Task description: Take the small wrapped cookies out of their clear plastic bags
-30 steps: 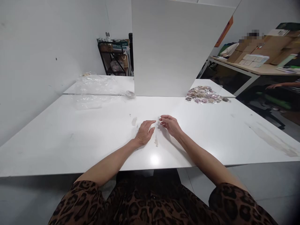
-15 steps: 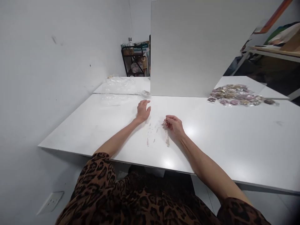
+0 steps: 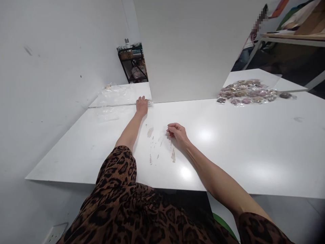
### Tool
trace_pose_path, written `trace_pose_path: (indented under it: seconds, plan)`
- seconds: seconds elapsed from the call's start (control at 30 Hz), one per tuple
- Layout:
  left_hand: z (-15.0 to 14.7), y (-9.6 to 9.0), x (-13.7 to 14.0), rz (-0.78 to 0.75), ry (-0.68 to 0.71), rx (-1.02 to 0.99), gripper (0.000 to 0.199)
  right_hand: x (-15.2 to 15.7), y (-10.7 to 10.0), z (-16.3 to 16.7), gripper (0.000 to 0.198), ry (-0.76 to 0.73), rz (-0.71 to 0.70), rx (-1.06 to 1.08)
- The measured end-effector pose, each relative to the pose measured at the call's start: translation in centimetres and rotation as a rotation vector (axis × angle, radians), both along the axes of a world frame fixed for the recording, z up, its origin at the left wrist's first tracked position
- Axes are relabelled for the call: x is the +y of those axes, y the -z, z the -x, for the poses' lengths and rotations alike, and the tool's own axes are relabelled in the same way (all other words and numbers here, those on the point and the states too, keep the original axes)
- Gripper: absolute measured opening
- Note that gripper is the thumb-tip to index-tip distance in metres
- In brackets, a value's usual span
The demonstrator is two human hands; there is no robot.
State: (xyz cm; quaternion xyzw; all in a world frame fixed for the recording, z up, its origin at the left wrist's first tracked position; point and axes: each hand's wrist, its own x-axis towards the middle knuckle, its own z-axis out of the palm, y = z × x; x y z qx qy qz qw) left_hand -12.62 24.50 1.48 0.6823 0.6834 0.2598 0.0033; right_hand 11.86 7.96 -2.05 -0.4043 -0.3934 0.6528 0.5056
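Note:
My left hand (image 3: 142, 106) reaches to the far side of the white table (image 3: 114, 135), by the foot of the upright panel. Its fingers are stretched forward with small gaps between them, and the thumb is hidden. Just right of it, close against or partly under the hand, lies a small clear packet (image 3: 150, 102). My right hand (image 3: 177, 132) rests on the table nearer to me, thumb and forefinger pinched together. A faint see-through bit seems to show at its fingertips, too unclear to name.
A large white panel (image 3: 185, 51) stands upright behind the hands. To its right lies a heap of clear-wrapped packets (image 3: 250, 93). Clear plastic bags (image 3: 109, 98) lie at the back left by the wall. Brownish marks (image 3: 173, 155) stain the tabletop. A person (image 3: 247, 51) is partly visible beyond the panel.
My left hand has moved forward to the small packet by the panel. The right hand keeps its pinch in about the same place on the table. The view has turned slightly.

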Motion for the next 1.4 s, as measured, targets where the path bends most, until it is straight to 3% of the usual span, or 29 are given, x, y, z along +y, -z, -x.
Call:
trace_pose_path:
  seconds: [0.13,0.23,0.37,0.5,0.6,0.7,0.83,1.0,1.1,1.17,1.23,1.4]
  plan:
    - [-0.5,-2.0,-1.8,-0.109,-0.076,-0.229,0.013,0.5,0.2,-0.1,0.03,0.016,-0.015,0.022]
    - [-2.2,-2.9,-5.3,-0.124,-0.058,-0.639,0.013,0.9,0.4,-0.2,0.037,0.054,-0.031,0.016]
    - [-5.4,-2.2,-11.7,0.084,-0.01,-1.103,0.016,1.0,0.5,-0.4,0.066,0.135,-0.136,-0.031]
    - [-7.8,-0.7,-16.7,0.198,0.007,-1.229,0.027,0.0,-0.1,-0.5,0.102,0.139,-0.422,-0.164]
    - [-8.5,0.1,-18.9,0.207,0.057,-1.242,0.031,-0.3,-0.8,-0.7,0.078,0.139,-0.422,-0.132]
    - [-8.5,0.4,-20.1,0.22,0.092,-1.299,0.026,0.4,-1.3,-1.4,0.052,0.183,-0.149,0.114]
    - [-8.6,0.4,-21.0,0.395,0.134,-1.47,0.022,1.8,-1.6,-2.8,0.046,0.214,0.067,0.391]
    - [-9.0,0.8,-21.1,0.664,0.174,-1.568,0.037,2.2,-1.6,-3.3,0.044,0.088,0.035,0.467]
    - [-9.3,1.2,-21.1,0.76,0.249,-1.534,0.032,1.9,-1.5,-3.0,0.044,0.034,-0.012,0.443]
    - [-9.5,1.4,-21.3,0.704,0.286,-1.501,0.03,1.6,-1.4,-2.9,0.048,0.023,-0.055,0.432]
    - [-9.7,1.6,-21.3,0.544,0.268,-1.473,0.033,1.2,-1.1,-2.7,0.059,0.028,-0.084,0.403]
    - [-9.8,2.2,-21.0,0.088,0.032,-1.391,0.041,-0.6,-0.5,-1.2,0.073,0.033,-0.073,0.164]
